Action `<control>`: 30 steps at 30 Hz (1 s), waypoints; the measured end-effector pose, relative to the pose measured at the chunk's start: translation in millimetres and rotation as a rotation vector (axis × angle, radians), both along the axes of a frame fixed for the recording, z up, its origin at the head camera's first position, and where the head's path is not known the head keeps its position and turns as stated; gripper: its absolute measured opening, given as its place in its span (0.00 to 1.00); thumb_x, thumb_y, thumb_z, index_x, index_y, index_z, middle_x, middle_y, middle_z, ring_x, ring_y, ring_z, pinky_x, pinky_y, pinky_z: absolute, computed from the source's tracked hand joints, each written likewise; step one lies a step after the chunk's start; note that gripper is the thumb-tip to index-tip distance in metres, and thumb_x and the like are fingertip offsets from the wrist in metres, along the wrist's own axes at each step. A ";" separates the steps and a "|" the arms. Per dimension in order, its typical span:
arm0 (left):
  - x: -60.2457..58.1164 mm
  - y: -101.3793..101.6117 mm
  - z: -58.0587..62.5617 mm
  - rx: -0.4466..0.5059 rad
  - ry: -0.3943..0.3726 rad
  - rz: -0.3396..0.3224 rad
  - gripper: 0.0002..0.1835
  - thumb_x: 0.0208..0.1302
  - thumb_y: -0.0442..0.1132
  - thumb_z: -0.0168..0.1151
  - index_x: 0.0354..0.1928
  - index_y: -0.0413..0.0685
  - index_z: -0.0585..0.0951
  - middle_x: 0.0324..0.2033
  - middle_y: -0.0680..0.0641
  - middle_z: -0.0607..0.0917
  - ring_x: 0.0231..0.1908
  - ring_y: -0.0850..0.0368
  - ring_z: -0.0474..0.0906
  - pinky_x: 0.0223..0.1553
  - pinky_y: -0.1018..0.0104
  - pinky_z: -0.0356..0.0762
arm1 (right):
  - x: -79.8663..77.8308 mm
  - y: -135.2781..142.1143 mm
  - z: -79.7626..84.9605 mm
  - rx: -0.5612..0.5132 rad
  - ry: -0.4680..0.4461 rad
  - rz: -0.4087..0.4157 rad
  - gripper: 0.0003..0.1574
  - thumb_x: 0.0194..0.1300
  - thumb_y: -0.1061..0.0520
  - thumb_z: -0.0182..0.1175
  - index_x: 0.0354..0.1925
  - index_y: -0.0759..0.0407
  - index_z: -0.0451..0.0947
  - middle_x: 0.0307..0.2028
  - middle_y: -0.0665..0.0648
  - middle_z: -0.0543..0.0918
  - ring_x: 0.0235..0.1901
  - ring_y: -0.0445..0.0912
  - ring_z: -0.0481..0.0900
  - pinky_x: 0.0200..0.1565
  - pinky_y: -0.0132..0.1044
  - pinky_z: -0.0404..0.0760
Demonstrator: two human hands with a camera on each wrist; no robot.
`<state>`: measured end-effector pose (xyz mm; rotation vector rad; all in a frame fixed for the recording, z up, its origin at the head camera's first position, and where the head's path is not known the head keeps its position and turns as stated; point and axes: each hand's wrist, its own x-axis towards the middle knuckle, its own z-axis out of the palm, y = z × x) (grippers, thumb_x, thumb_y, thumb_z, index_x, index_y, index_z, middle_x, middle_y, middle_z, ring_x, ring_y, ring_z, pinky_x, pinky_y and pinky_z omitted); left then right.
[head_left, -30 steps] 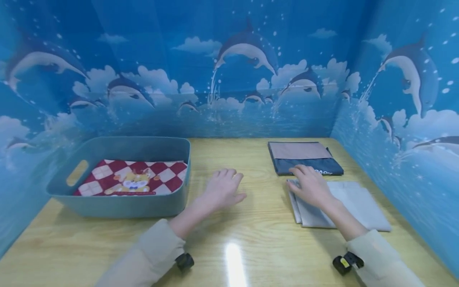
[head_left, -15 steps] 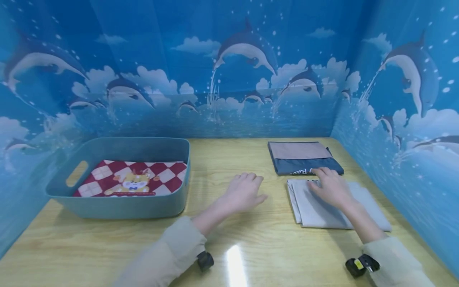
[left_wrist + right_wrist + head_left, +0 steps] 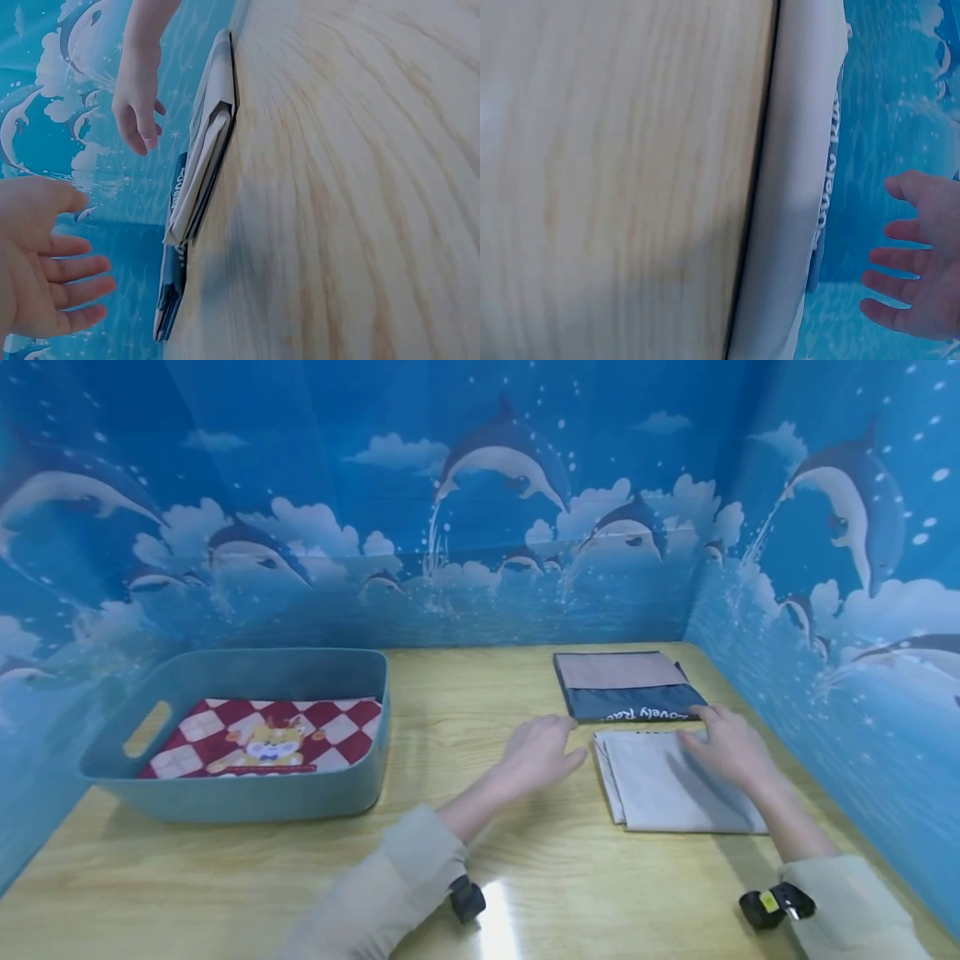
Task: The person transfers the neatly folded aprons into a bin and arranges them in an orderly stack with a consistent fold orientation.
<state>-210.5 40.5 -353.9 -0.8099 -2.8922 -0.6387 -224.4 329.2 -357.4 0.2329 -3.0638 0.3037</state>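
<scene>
A folded light grey cloth (image 3: 667,785) lies flat at the right of the table. Behind it is a folded navy cloth (image 3: 630,700) with a pinkish band and white lettering. My right hand (image 3: 729,747) hovers over the grey cloth's far right part, its fingers spread and holding nothing, as the right wrist view also shows. Left of the grey cloth, my left hand (image 3: 536,752) is held above the table, fingers loosely extended. The left wrist view shows that hand (image 3: 52,262) with its palm bare and both folded cloths (image 3: 202,150) beyond it.
A blue-grey plastic basket (image 3: 262,802) with handle holes stands on the left of the wooden table (image 3: 465,693). In it lies a red and white checked cloth (image 3: 341,735) with a cartoon animal. Dolphin-printed curtain walls (image 3: 480,602) enclose the back and sides.
Both hands have moved to the right, the left one from beside the basket toward the grey cloth. The right hand has slid across above that cloth. The cloths and basket stay put.
</scene>
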 end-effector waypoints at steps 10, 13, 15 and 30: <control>-6.0 15.0 -10.9 0.150 -0.260 0.086 0.21 0.64 0.50 0.55 0.54 0.45 0.78 0.47 0.48 0.82 0.40 0.57 0.79 0.37 0.68 0.77 | 0.8 18.4 1.2 -0.044 -0.060 -0.059 0.44 0.68 0.41 0.48 0.62 0.80 0.56 0.57 0.83 0.58 0.55 0.76 0.56 0.52 0.70 0.59; -6.6 16.5 -18.2 0.134 -0.350 0.103 0.23 0.63 0.52 0.56 0.53 0.44 0.78 0.48 0.47 0.82 0.37 0.58 0.78 0.39 0.67 0.77 | -0.6 23.9 0.4 -0.054 -0.080 -0.072 0.46 0.69 0.40 0.46 0.62 0.79 0.55 0.57 0.83 0.56 0.55 0.76 0.55 0.52 0.70 0.59; -6.8 17.8 -22.3 0.126 -0.366 0.110 0.23 0.63 0.52 0.56 0.52 0.43 0.78 0.48 0.46 0.81 0.37 0.57 0.78 0.41 0.66 0.77 | -1.7 27.9 -0.6 -0.058 -0.093 -0.083 0.46 0.69 0.40 0.45 0.63 0.79 0.53 0.58 0.83 0.55 0.55 0.76 0.54 0.53 0.70 0.57; 5.0 42.7 -30.2 0.526 -0.680 0.266 0.32 0.60 0.48 0.61 0.62 0.36 0.68 0.58 0.39 0.72 0.58 0.45 0.69 0.58 0.55 0.68 | -1.2 59.5 -2.7 -0.032 -0.282 -0.177 0.49 0.66 0.40 0.49 0.57 0.87 0.57 0.53 0.85 0.63 0.49 0.76 0.63 0.46 0.63 0.70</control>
